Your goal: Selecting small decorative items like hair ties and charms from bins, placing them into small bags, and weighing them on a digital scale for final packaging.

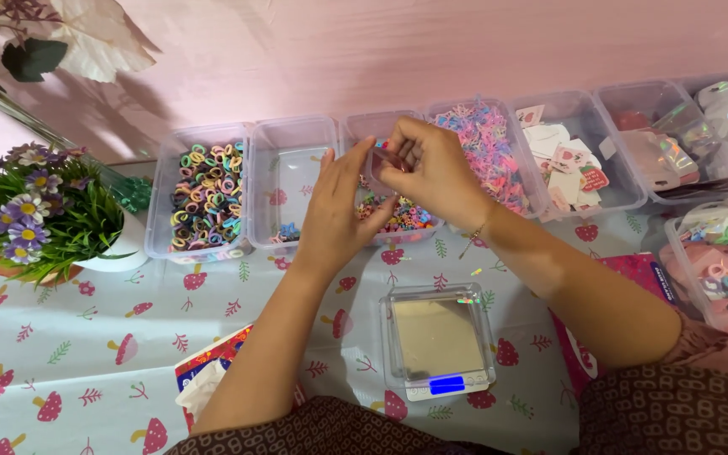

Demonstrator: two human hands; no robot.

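Your left hand (pixel 336 211) and right hand (pixel 431 168) meet above a clear tub of mixed beads (pixel 402 221), pinching a small clear bag (pixel 381 164) between their fingertips. To the left sit a nearly bare tub (pixel 290 181) and a tub of colourful hair ties (pixel 204 198); to the right, a tub of pastel bands (pixel 489 143). A small digital scale (pixel 438 341) rests on the mushroom-print tabletop (pixel 86 354) below your hands, near a potted purple flower plant (pixel 35 211).
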